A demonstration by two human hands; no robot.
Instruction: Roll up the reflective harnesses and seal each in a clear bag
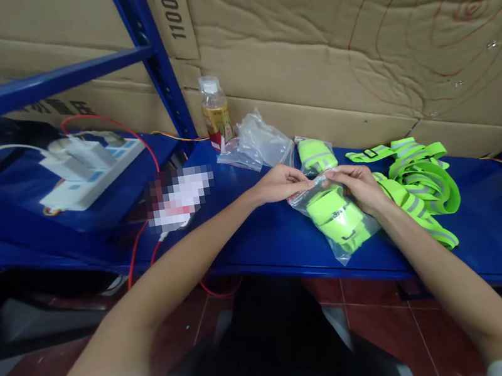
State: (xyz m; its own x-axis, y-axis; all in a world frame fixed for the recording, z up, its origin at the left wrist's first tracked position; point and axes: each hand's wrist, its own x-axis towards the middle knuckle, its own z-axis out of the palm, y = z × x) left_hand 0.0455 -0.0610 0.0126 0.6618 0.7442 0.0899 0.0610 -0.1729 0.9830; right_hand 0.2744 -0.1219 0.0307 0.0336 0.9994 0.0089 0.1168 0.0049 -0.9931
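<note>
A clear plastic bag (339, 218) packed with folded neon-green reflective straps lies on a blue bench (268, 236), its lower corner reaching almost to the front edge, as the left hand (281, 182) and right hand (358, 185) pinch its upper rim, fingers closed on the plastic. Just behind sits a second filled bag (315, 155); a loose heap of green straps (417, 184) touches the right wrist. Bare blue bench lies open left of the hands and along the far right. Empty clear bags (256, 142) and a capped bottle (215, 114) with a red-and-yellow label, its wording unreadable, stand against a cardboard wall (349, 26) printed "1100X3". A white power strip (86, 169) and red cable (143, 230) sit left, beyond a blue shelf post (154, 57); red floor tiles (378, 327) show below.
</note>
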